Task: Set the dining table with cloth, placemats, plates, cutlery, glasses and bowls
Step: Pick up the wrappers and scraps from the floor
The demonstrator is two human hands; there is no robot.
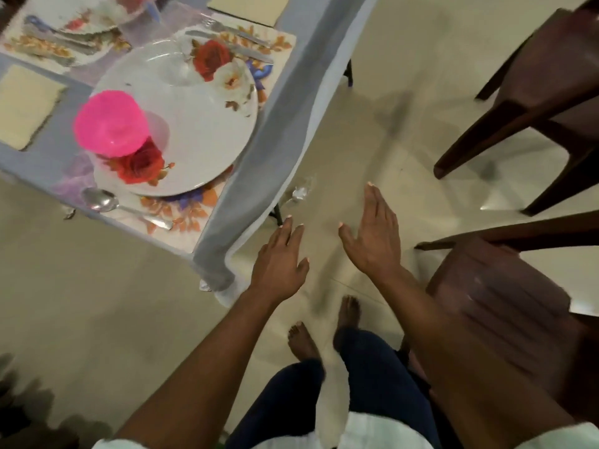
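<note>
Feet: two bare feet (324, 328) stand on the pale tiled floor (81, 303), below dark trousers.
Left hand: the left hand (280, 264) is held out over the floor, fingers straight and loose, grasping nothing, just right of the cloth's hanging corner.
Right hand: the right hand (376, 236) is likewise released, palm turned inward, fingers extended, holding nothing.
Chairs: two dark wooden chairs, one (499, 303) near right beside the right arm, one (534, 92) far right.
Cloth: one grey-blue tablecloth (285, 118) covers the table at left, its corner draping toward the floor.
Nearest setting: one floral placemat (191, 215) carries one white rose-patterned plate (201, 134); one pink bowl (111, 124) sits upturned on the plate's left part; one spoon (107, 202) lies on the mat's near edge; a fork and knife (233, 43) lie on its far edge, blurred.
Farther setting: a second plate (84, 24) on its own mat, far left, blurred.
Napkins: two cream rectangles (26, 105) on the cloth, left and far.
</note>
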